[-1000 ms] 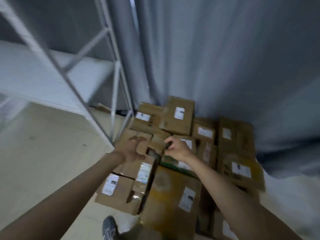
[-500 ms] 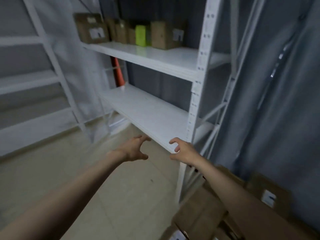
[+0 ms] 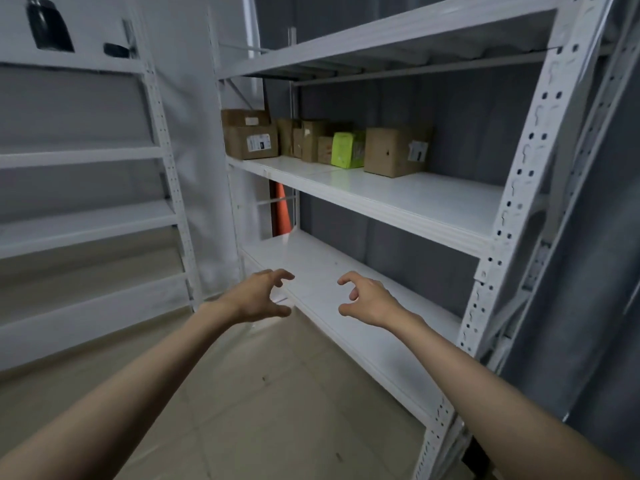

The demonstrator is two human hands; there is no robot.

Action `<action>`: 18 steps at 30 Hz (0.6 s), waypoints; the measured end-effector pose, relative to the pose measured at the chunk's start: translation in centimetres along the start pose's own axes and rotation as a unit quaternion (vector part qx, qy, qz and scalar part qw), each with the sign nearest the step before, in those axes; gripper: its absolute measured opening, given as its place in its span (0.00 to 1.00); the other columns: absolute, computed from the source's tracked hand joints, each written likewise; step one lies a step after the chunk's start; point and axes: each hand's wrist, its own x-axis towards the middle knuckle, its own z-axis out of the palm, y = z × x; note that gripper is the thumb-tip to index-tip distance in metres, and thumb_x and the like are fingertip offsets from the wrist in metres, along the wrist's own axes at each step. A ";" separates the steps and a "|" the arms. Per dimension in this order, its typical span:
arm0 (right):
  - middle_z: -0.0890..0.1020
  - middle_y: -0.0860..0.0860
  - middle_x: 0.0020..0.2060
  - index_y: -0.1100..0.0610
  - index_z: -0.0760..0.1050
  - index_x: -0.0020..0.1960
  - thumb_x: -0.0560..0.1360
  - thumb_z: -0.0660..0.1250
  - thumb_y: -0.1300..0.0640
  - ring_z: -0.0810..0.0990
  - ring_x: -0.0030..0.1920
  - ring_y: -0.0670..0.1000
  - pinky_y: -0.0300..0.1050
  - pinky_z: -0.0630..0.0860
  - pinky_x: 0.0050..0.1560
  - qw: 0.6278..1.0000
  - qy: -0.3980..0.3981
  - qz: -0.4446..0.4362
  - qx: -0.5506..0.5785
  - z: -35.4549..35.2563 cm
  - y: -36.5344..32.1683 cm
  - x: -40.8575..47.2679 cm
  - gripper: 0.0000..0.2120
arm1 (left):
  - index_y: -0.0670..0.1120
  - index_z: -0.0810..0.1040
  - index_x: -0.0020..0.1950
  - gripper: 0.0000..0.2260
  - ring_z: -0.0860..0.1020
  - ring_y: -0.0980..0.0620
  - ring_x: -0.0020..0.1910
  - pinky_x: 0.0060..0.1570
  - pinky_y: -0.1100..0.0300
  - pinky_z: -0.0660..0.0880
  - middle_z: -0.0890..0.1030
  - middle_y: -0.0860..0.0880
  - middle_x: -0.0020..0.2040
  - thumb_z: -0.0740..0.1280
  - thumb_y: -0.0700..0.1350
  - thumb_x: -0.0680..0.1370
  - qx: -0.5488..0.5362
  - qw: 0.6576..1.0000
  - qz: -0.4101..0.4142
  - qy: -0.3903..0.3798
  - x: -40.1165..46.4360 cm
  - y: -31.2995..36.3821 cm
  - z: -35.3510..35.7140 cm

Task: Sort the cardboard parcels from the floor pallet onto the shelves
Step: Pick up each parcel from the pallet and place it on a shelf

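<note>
1. Left hand (image 3: 258, 299), ctr frame: fingers curled, spread from thumb, holding nothing.
2. Right hand (image 3: 367, 301), just right of it: same claw pose, holding nothing.
3. Brown cardboard parcels (image 3: 394, 152) in a row w/ a lime-green packet (image 3: 346, 148) on white metal mid shelf (image 3: 433, 202), upper ctr. Floor pallet not in view.
4. Bare white lower shelf (image 3: 346, 306) lies behind both hands.
5. Handling, est.: parcels stiff, prob. light, corners crushable; grip opposite side faces w/ both hands, avoid labels.

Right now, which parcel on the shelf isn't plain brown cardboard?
The lime-green parcel, standing between a small brown box and the large brown box at the row's right end. Every other parcel is brown.
</note>
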 end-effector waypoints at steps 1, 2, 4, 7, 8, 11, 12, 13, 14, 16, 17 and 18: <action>0.75 0.51 0.59 0.45 0.68 0.70 0.74 0.70 0.53 0.78 0.54 0.54 0.53 0.78 0.59 1.000 0.008 -0.004 -0.003 -0.3 -0.3 1.3 0.26 | 0.55 0.68 0.75 0.32 0.74 0.53 0.56 0.62 0.52 0.75 0.75 0.48 0.67 0.75 0.52 0.74 0.005 1.000 0.007 0.003 1.3 -0.3 -0.4; 0.75 0.51 0.59 0.45 0.68 0.70 0.74 0.70 0.53 0.78 0.55 0.53 0.54 0.78 0.59 1.000 0.016 -0.007 -0.004 -0.7 -0.5 2.7 0.26 | 0.55 0.67 0.75 0.31 0.73 0.53 0.56 0.61 0.53 0.75 0.75 0.48 0.67 0.75 0.53 0.74 0.012 1.000 0.015 0.004 2.8 -0.6 -0.8; 0.75 0.51 0.59 0.46 0.68 0.71 0.74 0.70 0.52 0.77 0.56 0.53 0.55 0.78 0.60 0.999 0.031 -0.014 0.000 -1.7 -0.9 5.6 0.26 | 0.55 0.67 0.75 0.31 0.73 0.54 0.55 0.60 0.54 0.75 0.75 0.49 0.68 0.75 0.54 0.74 0.023 0.999 0.031 0.006 6.2 -0.9 -1.7; 0.75 0.50 0.59 0.47 0.68 0.72 0.75 0.70 0.52 0.77 0.57 0.52 0.56 0.78 0.61 0.997 0.064 -0.031 0.005 -3.8 -1.3 10.8 0.27 | 0.55 0.67 0.75 0.31 0.71 0.55 0.56 0.61 0.54 0.75 0.75 0.49 0.68 0.75 0.55 0.74 0.033 0.998 0.053 0.020 11.9 -1.0 -3.5; 0.75 0.50 0.59 0.47 0.68 0.72 0.75 0.70 0.52 0.77 0.57 0.51 0.55 0.78 0.61 0.996 0.079 -0.037 0.009 -4.7 -1.3 12.6 0.26 | 0.55 0.67 0.75 0.31 0.71 0.55 0.56 0.61 0.54 0.75 0.74 0.49 0.68 0.74 0.55 0.74 0.034 0.997 0.060 0.026 13.7 -0.9 -4.1; 0.77 0.49 0.55 0.46 0.70 0.69 0.75 0.70 0.50 0.77 0.55 0.52 0.52 0.77 0.59 0.991 0.124 -0.042 0.034 -7.2 -1.2 17.8 0.23 | 0.55 0.66 0.76 0.31 0.73 0.52 0.62 0.62 0.54 0.74 0.74 0.49 0.69 0.74 0.55 0.75 0.050 0.995 0.080 0.022 19.0 -0.7 -5.9; 0.78 0.49 0.54 0.46 0.70 0.68 0.75 0.70 0.50 0.78 0.55 0.52 0.51 0.77 0.58 0.989 0.136 -0.042 0.037 -7.9 -1.2 19.5 0.22 | 0.54 0.66 0.76 0.31 0.74 0.51 0.64 0.62 0.55 0.73 0.73 0.49 0.70 0.74 0.55 0.75 0.054 0.995 0.086 0.022 20.7 -0.8 -6.4; 0.78 0.49 0.53 0.46 0.70 0.67 0.75 0.70 0.50 0.78 0.55 0.52 0.51 0.77 0.57 0.987 0.148 -0.043 0.036 -8.5 -1.1 21.2 0.21 | 0.53 0.67 0.76 0.31 0.74 0.51 0.65 0.63 0.56 0.73 0.73 0.48 0.70 0.74 0.55 0.75 0.051 0.994 0.092 0.030 22.3 -0.9 -6.9; 0.79 0.49 0.53 0.46 0.71 0.66 0.75 0.70 0.50 0.78 0.54 0.52 0.52 0.77 0.57 0.985 0.160 -0.044 0.036 -9.1 -1.0 22.8 0.21 | 0.52 0.67 0.76 0.31 0.74 0.51 0.65 0.62 0.57 0.73 0.74 0.48 0.70 0.74 0.54 0.75 0.042 0.993 0.098 0.044 23.9 -1.0 -7.4; 0.79 0.49 0.53 0.46 0.71 0.66 0.75 0.70 0.49 0.79 0.53 0.52 0.52 0.78 0.55 0.981 0.182 -0.047 0.045 -10.0 -1.0 25.7 0.20 | 0.51 0.69 0.75 0.29 0.74 0.50 0.66 0.61 0.58 0.72 0.74 0.48 0.70 0.73 0.54 0.76 0.020 0.991 0.109 0.071 26.7 -1.3 -8.1; 0.80 0.49 0.53 0.46 0.71 0.66 0.75 0.70 0.49 0.79 0.53 0.51 0.51 0.78 0.54 0.979 0.191 -0.049 0.049 -10.4 -0.9 27.0 0.20 | 0.51 0.69 0.74 0.29 0.73 0.50 0.66 0.60 0.59 0.72 0.74 0.48 0.70 0.73 0.54 0.76 0.018 0.990 0.114 0.077 27.9 -1.6 -8.1; 0.80 0.49 0.52 0.46 0.71 0.65 0.75 0.69 0.49 0.78 0.52 0.51 0.50 0.77 0.52 0.978 0.195 -0.049 0.049 -10.6 -0.8 28.0 0.20 | 0.52 0.69 0.74 0.28 0.73 0.50 0.66 0.60 0.59 0.71 0.74 0.48 0.70 0.73 0.54 0.76 0.021 0.990 0.119 0.079 29.1 -1.9 -8.1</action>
